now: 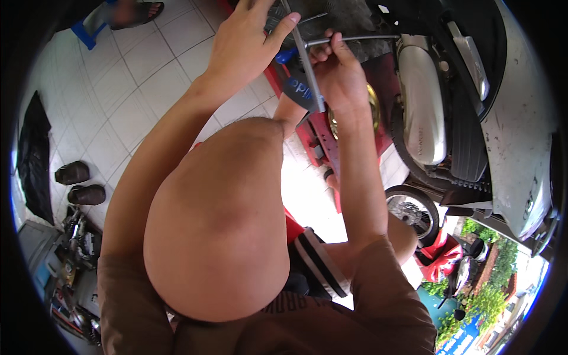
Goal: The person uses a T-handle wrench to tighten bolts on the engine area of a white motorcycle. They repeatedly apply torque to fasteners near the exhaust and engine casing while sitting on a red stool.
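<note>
Right hand fisted around T-wrench crossbar at 12 o'clock. Left hand fingers spread, thumb against wrench shaft. Scooter at 3 o'clock.

A motorbike repair workshop: a white scooter raised on a red lift, tiled floor, tools cluttered in a corner.

Both hands work in a tight spot: the left hand and right hand sit close together around a metal T-shaped wrench, hemmed in by the scooter's silver engine cover on the right and the red stand below. The raised knee blocks the near side. The white tiled floor to the left lies open.
</note>
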A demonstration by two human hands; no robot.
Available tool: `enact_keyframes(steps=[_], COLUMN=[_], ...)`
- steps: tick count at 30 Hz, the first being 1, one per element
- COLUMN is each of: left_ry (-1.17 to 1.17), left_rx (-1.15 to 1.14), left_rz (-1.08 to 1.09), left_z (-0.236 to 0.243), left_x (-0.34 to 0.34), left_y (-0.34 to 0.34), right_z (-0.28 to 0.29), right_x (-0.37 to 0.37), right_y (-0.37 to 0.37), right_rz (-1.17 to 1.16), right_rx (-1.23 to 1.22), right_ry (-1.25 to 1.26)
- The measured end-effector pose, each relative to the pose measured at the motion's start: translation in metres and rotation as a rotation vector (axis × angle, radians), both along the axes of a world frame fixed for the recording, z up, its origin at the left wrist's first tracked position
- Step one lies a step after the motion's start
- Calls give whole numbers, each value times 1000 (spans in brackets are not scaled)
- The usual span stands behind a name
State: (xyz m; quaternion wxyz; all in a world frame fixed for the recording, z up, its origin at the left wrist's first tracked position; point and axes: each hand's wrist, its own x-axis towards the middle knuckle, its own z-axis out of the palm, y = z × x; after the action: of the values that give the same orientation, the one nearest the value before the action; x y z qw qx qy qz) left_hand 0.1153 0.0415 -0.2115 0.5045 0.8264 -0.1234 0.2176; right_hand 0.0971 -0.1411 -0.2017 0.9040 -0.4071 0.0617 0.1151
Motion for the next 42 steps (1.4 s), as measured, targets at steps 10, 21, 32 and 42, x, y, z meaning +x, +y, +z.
enact_keyframes(steps=[10,21,32,42], left_ry=[692,782,947,1048], left_rx=[-228,61,-170,-83], left_rz=[-454,-633,-842,-875], left_z=[127,132,117,95], left_x=[-30,-46,-58,-62], left_y=[21,12,-14,-7], right_z=[17,26,23,23], right_x=[8,3,-12,-17], right_y=[-10,-7,-34,-46], right_rz=[11,-71,-15,-10], right_rx=[25,283,333,223], right_ry=[57,78,62,-63])
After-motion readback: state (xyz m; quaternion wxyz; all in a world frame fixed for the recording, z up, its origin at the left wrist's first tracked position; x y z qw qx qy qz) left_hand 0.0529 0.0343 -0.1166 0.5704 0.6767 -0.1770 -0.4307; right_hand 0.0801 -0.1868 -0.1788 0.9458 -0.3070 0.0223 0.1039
